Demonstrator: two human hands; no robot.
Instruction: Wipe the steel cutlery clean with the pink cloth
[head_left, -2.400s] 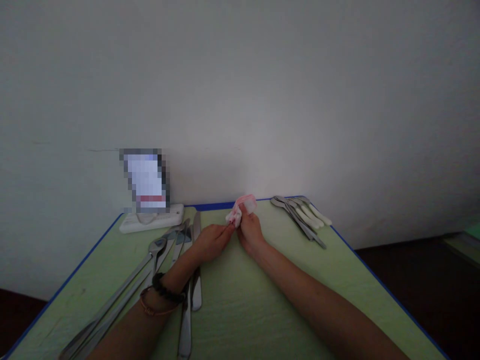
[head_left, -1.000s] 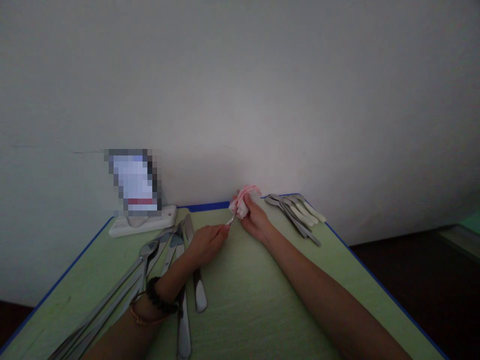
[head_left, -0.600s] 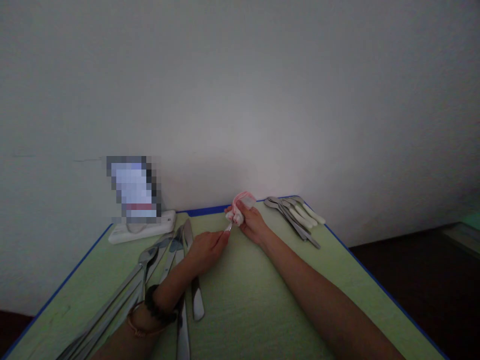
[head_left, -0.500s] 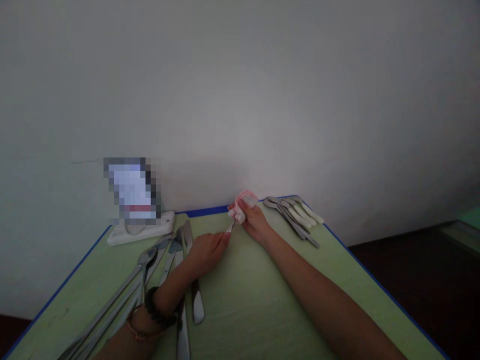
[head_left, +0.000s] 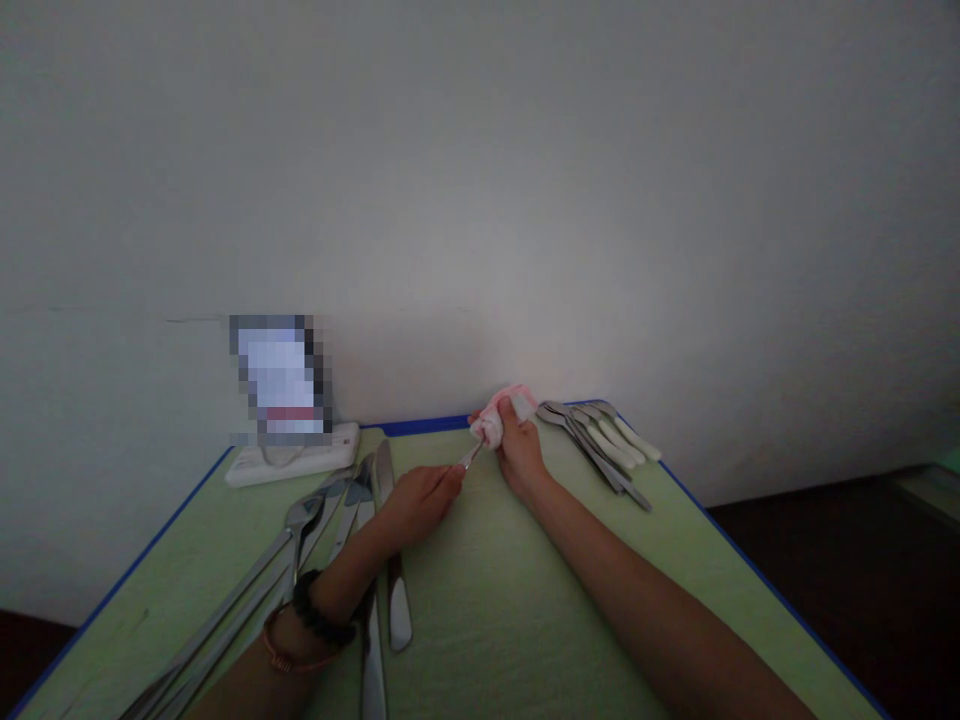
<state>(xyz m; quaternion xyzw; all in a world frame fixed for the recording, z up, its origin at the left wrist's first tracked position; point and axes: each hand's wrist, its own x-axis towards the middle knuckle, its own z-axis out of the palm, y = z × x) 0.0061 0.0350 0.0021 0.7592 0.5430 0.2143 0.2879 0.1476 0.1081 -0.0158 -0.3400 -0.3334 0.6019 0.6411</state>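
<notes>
My left hand point(head_left: 417, 500) is closed on the handle end of a small metal utensil point(head_left: 469, 458) near the middle of the green table point(head_left: 525, 620). The utensil's far end is wrapped in a pink and white cloth point(head_left: 496, 422), which my right hand point(head_left: 519, 452) grips closed. Which kind of utensil it is stays hidden by the cloth. Both hands hover just above the table near its far edge.
Long metal knives and spoons point(head_left: 352, 540) lie to the left under my left forearm. A group of white-handled utensils point(head_left: 604, 440) lies at the far right. A white base with a blurred upright item point(head_left: 289, 462) stands at the far left by the wall.
My right hand with the cloth has slid along the utensil away from my left hand, baring more of the metal shaft. The view shifted slightly.
</notes>
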